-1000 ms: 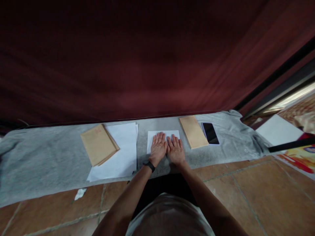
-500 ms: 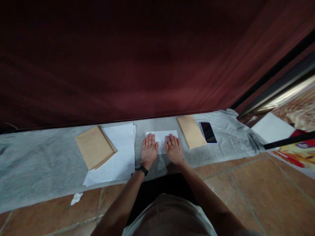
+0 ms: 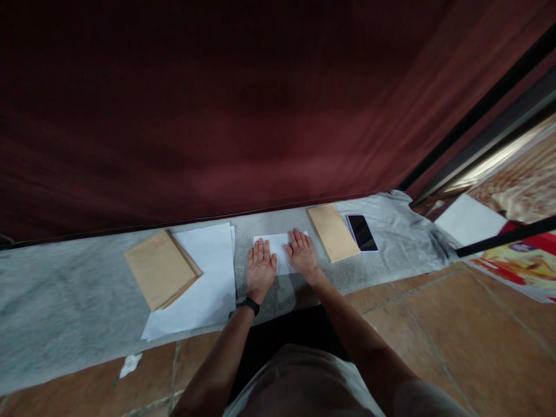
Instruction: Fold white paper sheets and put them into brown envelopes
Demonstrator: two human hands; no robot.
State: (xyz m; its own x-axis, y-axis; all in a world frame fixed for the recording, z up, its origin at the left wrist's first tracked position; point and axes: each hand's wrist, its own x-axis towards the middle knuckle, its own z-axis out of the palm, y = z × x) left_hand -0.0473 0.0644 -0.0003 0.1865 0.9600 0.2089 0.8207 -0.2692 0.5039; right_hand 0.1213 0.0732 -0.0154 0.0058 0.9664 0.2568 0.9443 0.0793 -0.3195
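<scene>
A small white sheet of paper (image 3: 283,262), seemingly folded, lies on the grey cloth in front of me. My left hand (image 3: 261,269) rests flat on its left end, fingers stretched out. On its right part lies my right hand (image 3: 302,255), palm down with the fingers extended. Beside the right hand is a brown envelope (image 3: 333,233). To the left, larger white paper sheets (image 3: 212,278) lie stacked, partly covered by several brown envelopes (image 3: 160,266). Both palms hide parts of the small sheet.
A phone (image 3: 363,233) lies right of the single envelope. The grey cloth (image 3: 65,295) runs along a dark red upright surface (image 3: 260,116). On the tiled floor (image 3: 434,313) lies a white scrap (image 3: 130,365). A black bar (image 3: 508,237) stands at the right.
My right hand has shifted slightly up and turned leftward on the paper. My left hand stays on the left end. The whole view has tilted a little.
</scene>
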